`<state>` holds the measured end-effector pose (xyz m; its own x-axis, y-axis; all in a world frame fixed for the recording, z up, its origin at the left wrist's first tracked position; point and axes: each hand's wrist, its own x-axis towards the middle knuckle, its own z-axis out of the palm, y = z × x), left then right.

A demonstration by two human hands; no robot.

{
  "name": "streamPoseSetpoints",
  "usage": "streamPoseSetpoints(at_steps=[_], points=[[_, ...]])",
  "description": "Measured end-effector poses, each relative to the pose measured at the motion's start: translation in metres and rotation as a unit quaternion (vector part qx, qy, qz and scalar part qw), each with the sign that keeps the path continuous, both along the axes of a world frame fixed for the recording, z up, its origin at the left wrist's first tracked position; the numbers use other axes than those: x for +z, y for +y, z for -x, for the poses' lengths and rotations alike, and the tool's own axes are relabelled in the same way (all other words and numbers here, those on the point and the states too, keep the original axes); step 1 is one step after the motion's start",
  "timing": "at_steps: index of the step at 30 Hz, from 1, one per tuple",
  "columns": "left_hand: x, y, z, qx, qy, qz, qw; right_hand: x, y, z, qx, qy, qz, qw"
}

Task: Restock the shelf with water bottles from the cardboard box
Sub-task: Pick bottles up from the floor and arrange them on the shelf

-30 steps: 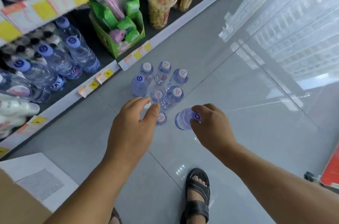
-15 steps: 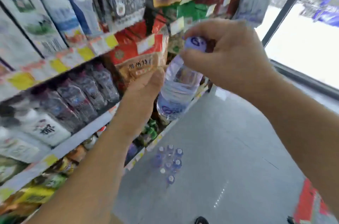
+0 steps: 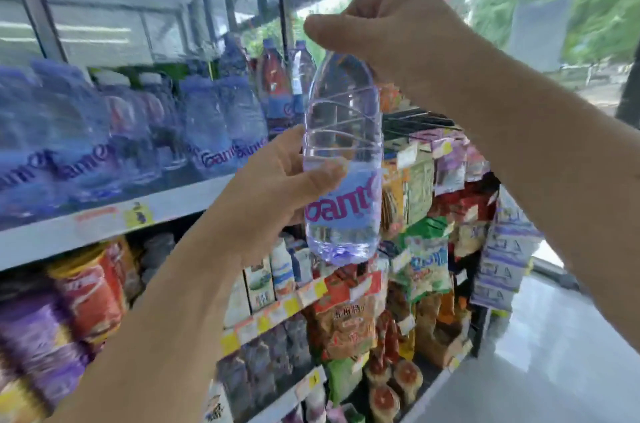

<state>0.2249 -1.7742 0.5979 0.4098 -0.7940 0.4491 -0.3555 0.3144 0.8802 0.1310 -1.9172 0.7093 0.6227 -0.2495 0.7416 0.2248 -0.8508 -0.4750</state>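
Note:
A clear water bottle [image 3: 343,131] with a purple label hangs upright in mid-air in front of the shelving. My right hand [image 3: 384,31] grips its top from above, hiding the cap. My left hand [image 3: 277,194] holds the bottle's lower half from the left, thumb across the label. To the left, the top shelf [image 3: 104,225] carries a row of large water bottles [image 3: 214,131] with the same purple lettering. The cardboard box is out of view.
Lower shelves [image 3: 277,311] hold snack bags, cartons and cups with yellow price tags. Hanging snack packets [image 3: 450,214] fill the rack to the right. A glass wall [image 3: 554,7] and grey tiled floor [image 3: 554,353] lie at the right.
Both hands lifted one bottle from the cluster on the floor up to top-shelf height. The view swung upward from the floor to the upper shelves.

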Motion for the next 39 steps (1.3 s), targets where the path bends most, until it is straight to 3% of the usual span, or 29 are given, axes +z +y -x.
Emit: streamPoseSetpoints(at_steps=[5, 9, 13, 19, 26, 29, 34, 39], points=[[0.021, 0.03, -0.012, 0.061, 0.006, 0.021, 0.998, 0.003, 0.029, -0.03, 0.064, -0.014, -0.085, 0.994], [0.033, 0.058, -0.034, 0.139, 0.021, 0.039, 0.989, -0.052, 0.04, -0.043, 0.145, 0.039, -0.186, 0.971], [0.032, 0.065, -0.063, 0.255, -0.019, 0.006, 0.967, -0.096, 0.076, -0.061, 0.196, 0.086, -0.161, 0.964], [0.033, 0.075, -0.086, 0.389, -0.053, -0.018, 0.92, -0.094, 0.101, -0.115, 0.125, 0.105, -0.15, 0.975], [0.048, 0.11, -0.112, 0.434, -0.064, -0.001, 0.899, -0.085, 0.12, -0.183, 0.197, 0.079, -0.16, 0.964], [0.06, 0.136, -0.116, 0.441, -0.032, 0.011, 0.897, -0.081, 0.141, -0.209, 0.253, 0.069, -0.156, 0.952], [0.063, 0.188, -0.125, 0.523, 0.036, 0.012, 0.852, -0.08, 0.184, -0.24, 0.254, 0.071, -0.133, 0.955], [0.054, 0.215, -0.137, 0.506, 0.057, -0.004, 0.861, -0.094, 0.218, -0.257, 0.234, 0.096, -0.11, 0.961]])
